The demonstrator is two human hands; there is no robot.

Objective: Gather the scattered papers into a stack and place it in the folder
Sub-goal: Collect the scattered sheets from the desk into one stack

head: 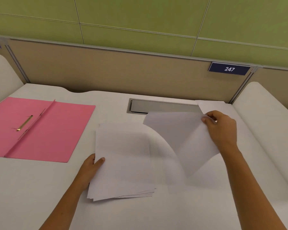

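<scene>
From the head view, the left hand grips the near-left edge of the paper stack, thumb on top, apparently to pin it to the white surface so the sheets stay squared. The right hand pinches a loose sheet by its far corner, lifted and bowed, probably to carry it onto the stack. Another sheet lies beyond, overlapping the grey cable hatch. The pink folder lies open at the left, well apart, brass fastener exposed, ready to receive the papers.
</scene>
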